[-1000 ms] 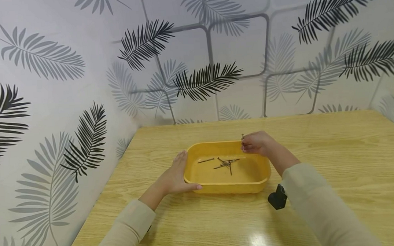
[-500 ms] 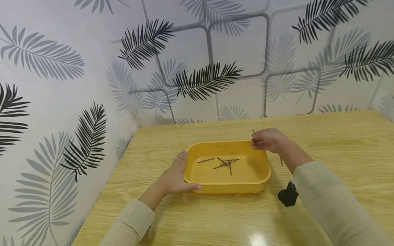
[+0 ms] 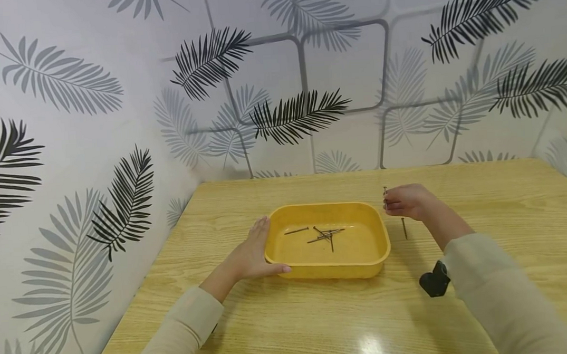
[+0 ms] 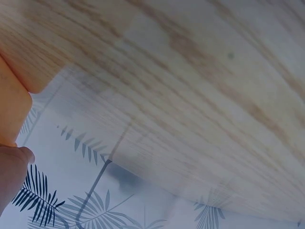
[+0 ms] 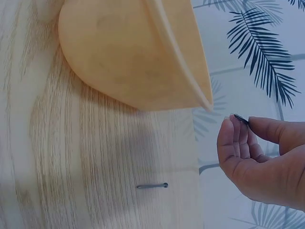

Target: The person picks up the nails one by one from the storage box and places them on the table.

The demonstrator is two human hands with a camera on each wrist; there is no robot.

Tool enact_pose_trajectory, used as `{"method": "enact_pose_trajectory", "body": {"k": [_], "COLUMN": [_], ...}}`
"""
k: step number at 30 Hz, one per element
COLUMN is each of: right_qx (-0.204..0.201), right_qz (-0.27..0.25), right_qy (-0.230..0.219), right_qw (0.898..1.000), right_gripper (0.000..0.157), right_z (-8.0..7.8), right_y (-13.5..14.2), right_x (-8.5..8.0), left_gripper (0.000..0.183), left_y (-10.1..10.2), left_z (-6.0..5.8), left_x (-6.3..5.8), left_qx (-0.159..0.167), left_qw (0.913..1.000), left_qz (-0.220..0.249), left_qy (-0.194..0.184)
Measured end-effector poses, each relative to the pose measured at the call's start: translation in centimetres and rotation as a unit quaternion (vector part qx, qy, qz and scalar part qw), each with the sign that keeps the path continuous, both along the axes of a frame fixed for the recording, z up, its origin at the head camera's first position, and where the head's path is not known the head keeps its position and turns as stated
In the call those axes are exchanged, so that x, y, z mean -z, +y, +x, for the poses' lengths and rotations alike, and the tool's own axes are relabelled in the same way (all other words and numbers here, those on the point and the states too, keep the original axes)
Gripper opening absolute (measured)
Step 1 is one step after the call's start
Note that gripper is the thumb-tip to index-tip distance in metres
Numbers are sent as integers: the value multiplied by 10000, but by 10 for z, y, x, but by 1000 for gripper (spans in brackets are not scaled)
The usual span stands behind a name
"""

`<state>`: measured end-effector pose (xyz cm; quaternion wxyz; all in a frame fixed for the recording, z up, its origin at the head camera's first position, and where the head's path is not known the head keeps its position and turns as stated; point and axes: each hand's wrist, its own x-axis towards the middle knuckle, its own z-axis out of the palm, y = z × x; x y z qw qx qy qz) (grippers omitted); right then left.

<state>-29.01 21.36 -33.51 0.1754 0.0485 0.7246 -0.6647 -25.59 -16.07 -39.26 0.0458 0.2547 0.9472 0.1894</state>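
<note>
Pale wallpaper [image 3: 134, 136], printed with black and grey fronds, covers the wall behind and the wall at left. Before it spreads a wood-grained counter [image 3: 299, 319]. Light sleeves [image 3: 502, 294] come in from the counter's near side. Toward the far edge, closer to the far left corner than the far right, sits a yellow tray [image 3: 362, 243]. Its near left corner lies within the left hand [image 3: 254, 255], fingers extended along the end wall, thumb spread over the near rim. Just outside the far right corner, the right hand [image 3: 406, 200] is raised, its thumb and fingertips together, pinching a nail [image 3: 385, 193] upright, head up. Beside the right cuff shows a black piece [image 3: 435, 279]. Several crossed nails [image 3: 326, 235] lie mid-tray, with a lone nail [image 3: 296, 231] to their left; a loose nail [image 3: 404, 228] rests on the counter near the tray's right end.
</note>
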Motion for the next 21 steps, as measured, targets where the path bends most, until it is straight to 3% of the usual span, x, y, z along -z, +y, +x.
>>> {"method": "enact_pose_trajectory", "body": {"k": [21], "right_qx": [81], "right_qz": [436], "right_qy": [72], "right_qw": [9990], "right_gripper": [14], "right_z": [4], "right_y": [38], "right_x": [13], "left_gripper": [127], "left_y": [-1], "left_z": [-2], "left_x": [-1], "left_qx": [-5], "left_qw": [9999], "left_qz": [-107], "left_qy": [-54]}}
